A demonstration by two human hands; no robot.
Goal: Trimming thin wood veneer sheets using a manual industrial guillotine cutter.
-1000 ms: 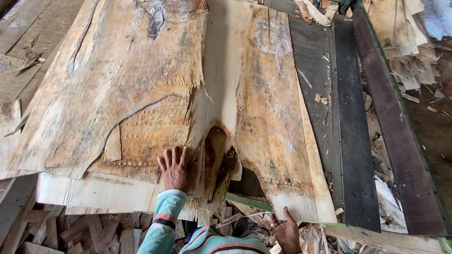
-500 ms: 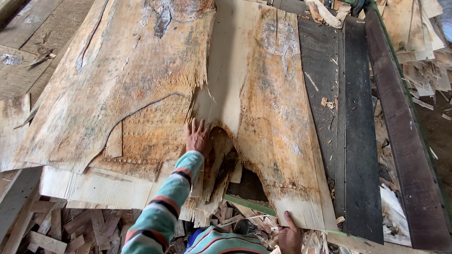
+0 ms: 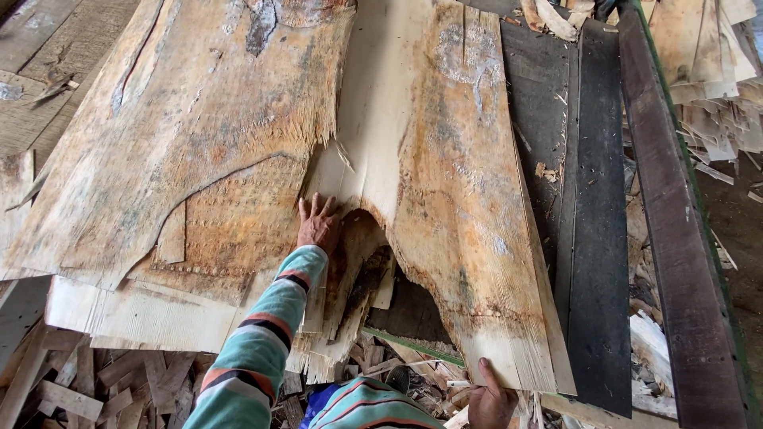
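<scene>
The left hand (image 3: 319,225) is pressing flat, fingers spread, on the torn veneer sheet (image 3: 445,199); the right hand (image 3: 489,401) is gripping its near edge.

A person in a striped sleeve (image 3: 258,349) is pressing the left hand (image 3: 319,226) flat, fingers spread, on a wide, ragged sheet of wood veneer (image 3: 238,143) lying across the counter (image 3: 592,238). The hand is resting just left of a dark, torn hole (image 3: 373,274) near the sheet's near edge. The right hand (image 3: 489,401) is gripping the near edge of the sheet's right flap (image 3: 469,238), thumb lying on top. Dark planks are running near to far along the right of the sheet. Broken wood scraps (image 3: 103,389) are lying heaped below the near edge at left, and more pale veneer pieces (image 3: 707,71) are piling up at far right.
</scene>
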